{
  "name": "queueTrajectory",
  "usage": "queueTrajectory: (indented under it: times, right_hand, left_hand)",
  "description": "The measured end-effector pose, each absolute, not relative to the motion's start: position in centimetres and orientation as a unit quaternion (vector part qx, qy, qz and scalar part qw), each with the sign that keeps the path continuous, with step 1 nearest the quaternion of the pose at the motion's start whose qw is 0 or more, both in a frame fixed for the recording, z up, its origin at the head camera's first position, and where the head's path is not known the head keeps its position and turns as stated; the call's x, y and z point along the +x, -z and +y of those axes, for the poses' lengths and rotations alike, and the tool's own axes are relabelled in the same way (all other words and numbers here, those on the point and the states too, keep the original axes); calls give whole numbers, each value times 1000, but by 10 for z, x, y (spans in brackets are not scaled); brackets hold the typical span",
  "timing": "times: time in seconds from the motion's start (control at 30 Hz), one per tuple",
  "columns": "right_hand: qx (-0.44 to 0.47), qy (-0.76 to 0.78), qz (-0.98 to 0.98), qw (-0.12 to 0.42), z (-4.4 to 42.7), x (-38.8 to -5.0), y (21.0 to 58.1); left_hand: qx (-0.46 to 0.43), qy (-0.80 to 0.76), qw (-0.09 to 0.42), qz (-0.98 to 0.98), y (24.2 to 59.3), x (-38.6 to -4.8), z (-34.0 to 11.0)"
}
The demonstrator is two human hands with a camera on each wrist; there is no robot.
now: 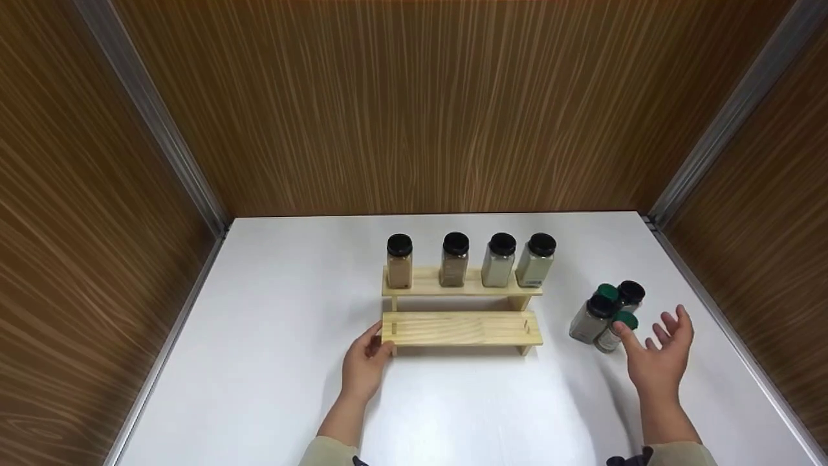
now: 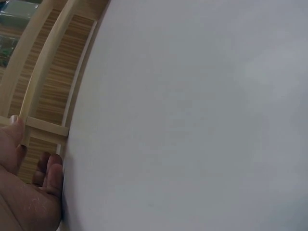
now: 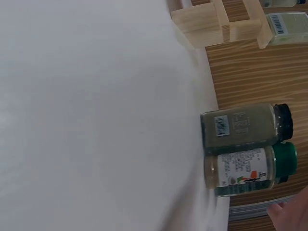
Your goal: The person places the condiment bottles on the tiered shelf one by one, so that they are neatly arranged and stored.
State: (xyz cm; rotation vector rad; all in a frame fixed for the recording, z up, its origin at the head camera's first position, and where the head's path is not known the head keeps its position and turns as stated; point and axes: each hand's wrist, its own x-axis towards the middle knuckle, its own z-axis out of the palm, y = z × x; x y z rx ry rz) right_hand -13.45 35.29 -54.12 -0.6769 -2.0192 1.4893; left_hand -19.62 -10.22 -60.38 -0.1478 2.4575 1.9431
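My left hand (image 1: 364, 367) grips the left end of a two-tier wooden spice rack (image 1: 462, 329), its thumb at the lower shelf's front edge. In the left wrist view, the thumb (image 2: 15, 127) lies against the wooden rack end and the other fingers curl below. Open and holding nothing, my right hand (image 1: 660, 362) is just right of a cluster of spice jars. A black-capped jar (image 1: 587, 321) and a green-capped jar (image 1: 607, 339) stand in front there. Behind them are another green cap (image 1: 607, 291) and another black-capped jar (image 1: 630, 294), partly hidden.
Several black-capped spice jars stand in a row on the rack's upper shelf, from a brown-filled jar (image 1: 400, 268) at left to a pale green one (image 1: 536, 262) at right. The white table (image 1: 272, 310) is bounded by wood-grain panels (image 1: 414, 110) at the back and sides.
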Motion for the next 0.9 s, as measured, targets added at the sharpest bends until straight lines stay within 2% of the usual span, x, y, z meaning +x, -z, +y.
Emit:
queueTrajectory:
  times: [0.2,0.53,0.9]
  right_hand:
    - [-269,-569,-743,226,354,-136,551]
    - [-256,-538,-773,218,355,-139,565]
    - [-253,-546,-777,182,356,-140,570]
  left_hand:
    - [-41,-610,3,791,605,-196,-103]
    - [-35,-603,8,797,603,-197,-104]
    - [-19,-627,5,779,607,-197,-109]
